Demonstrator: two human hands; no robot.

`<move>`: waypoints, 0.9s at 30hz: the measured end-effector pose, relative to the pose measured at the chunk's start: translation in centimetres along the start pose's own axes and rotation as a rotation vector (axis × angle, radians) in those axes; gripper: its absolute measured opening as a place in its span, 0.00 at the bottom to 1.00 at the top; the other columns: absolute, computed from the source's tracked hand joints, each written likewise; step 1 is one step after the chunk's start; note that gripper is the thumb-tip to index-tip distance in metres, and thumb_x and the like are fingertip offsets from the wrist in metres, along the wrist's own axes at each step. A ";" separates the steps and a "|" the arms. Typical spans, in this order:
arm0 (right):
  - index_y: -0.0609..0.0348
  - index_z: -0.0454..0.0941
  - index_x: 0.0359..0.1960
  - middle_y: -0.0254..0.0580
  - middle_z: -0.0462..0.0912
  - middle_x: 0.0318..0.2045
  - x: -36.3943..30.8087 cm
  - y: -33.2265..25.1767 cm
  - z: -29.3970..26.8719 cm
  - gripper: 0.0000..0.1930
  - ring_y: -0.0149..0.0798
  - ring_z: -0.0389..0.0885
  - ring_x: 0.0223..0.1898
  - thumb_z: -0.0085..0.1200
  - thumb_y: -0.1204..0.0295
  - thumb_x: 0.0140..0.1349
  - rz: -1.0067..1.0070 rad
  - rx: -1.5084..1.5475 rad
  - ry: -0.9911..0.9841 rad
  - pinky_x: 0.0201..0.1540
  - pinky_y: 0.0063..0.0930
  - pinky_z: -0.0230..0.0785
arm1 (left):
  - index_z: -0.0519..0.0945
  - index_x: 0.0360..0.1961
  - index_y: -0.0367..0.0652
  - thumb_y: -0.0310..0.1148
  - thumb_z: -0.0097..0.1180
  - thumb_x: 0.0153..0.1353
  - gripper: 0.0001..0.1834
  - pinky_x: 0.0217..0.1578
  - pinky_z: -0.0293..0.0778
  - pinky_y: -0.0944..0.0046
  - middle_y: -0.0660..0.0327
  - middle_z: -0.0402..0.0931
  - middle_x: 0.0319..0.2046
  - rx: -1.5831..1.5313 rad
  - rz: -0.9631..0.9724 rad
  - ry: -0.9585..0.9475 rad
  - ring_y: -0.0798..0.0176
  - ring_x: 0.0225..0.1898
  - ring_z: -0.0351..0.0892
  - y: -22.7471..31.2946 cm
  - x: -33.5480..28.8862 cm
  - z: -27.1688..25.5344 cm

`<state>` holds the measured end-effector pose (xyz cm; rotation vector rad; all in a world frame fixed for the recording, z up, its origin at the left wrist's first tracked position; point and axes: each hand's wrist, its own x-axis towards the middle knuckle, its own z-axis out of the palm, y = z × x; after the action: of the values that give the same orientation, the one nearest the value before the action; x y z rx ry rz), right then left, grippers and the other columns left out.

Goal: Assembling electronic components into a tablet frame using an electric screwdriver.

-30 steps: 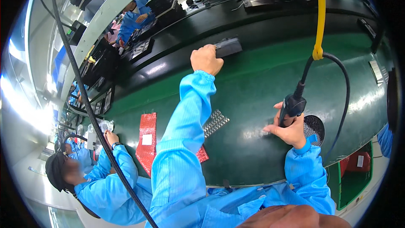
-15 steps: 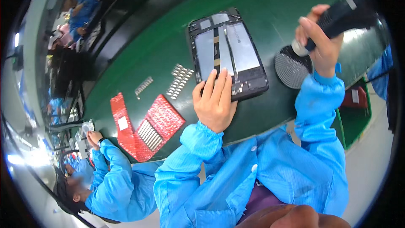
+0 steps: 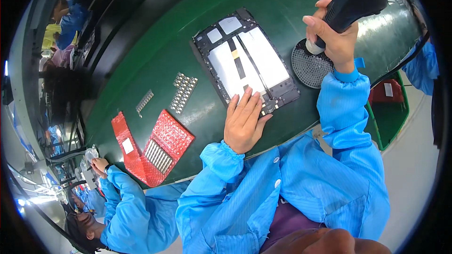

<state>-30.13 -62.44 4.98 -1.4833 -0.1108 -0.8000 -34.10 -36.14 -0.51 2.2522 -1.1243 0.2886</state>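
An opened tablet lies on the green bench in front of me, its silver battery panels and black frame exposed. My left hand rests on its lower edge, fingers stretched out and flat, holding nothing. In my right hand is a black corded electric screwdriver, gripped round its body. The pale round end of the screwdriver is over a round grey dish with rings of small holes, right of the tablet. Whether the tip touches the dish, I cannot tell.
Left of the tablet lie sheets of small metal parts, a smaller strip and red bubble wrap with a row of silver pieces on it. A green bin stands at the right. A co-worker in blue sits at the left.
The whole view has shifted, so bench items appear further left. The tablet now looks flatter, and my left hand sits further right along its lower edge. The screwdriver stays in my right hand.
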 end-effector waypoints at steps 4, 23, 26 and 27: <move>0.67 0.72 0.35 0.33 0.75 0.16 -0.1 0.4 -0.1 0.14 0.24 0.73 0.16 0.63 0.77 0.49 -0.027 -0.017 -0.011 0.21 0.16 0.63 | 0.78 0.40 0.33 0.28 0.67 0.40 0.23 0.55 0.60 0.50 0.52 0.74 0.47 0.009 -0.022 0.011 0.51 0.56 0.69 0.2 0.7 0.3; 0.67 0.70 0.38 0.34 0.75 0.16 0.3 1.2 1.8 0.14 0.24 0.72 0.16 0.60 0.80 0.51 0.021 -0.077 -0.088 0.20 0.16 0.62 | 0.77 0.41 0.32 0.29 0.67 0.41 0.24 0.56 0.59 0.48 0.52 0.74 0.47 0.015 -0.040 0.020 0.51 0.56 0.68 -0.6 1.5 0.6; 0.65 0.71 0.36 0.33 0.75 0.15 0.4 1.6 1.8 0.14 0.24 0.73 0.15 0.62 0.78 0.50 0.010 -0.085 -0.086 0.19 0.16 0.62 | 0.77 0.42 0.32 0.30 0.67 0.41 0.24 0.56 0.59 0.48 0.52 0.74 0.47 0.015 -0.041 0.018 0.51 0.56 0.68 -0.6 1.6 0.6; 0.63 0.71 0.35 0.33 0.75 0.15 0.5 1.7 1.7 0.14 0.25 0.73 0.15 0.63 0.77 0.49 0.013 -0.069 -0.077 0.17 0.16 0.62 | 0.77 0.42 0.32 0.30 0.67 0.41 0.24 0.56 0.59 0.48 0.52 0.74 0.47 0.016 -0.041 0.019 0.51 0.56 0.68 -0.7 1.7 0.6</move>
<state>-28.19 -61.24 4.06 -1.5788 -0.1331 -0.7426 -32.58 -37.31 -0.53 2.2789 -1.0689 0.3024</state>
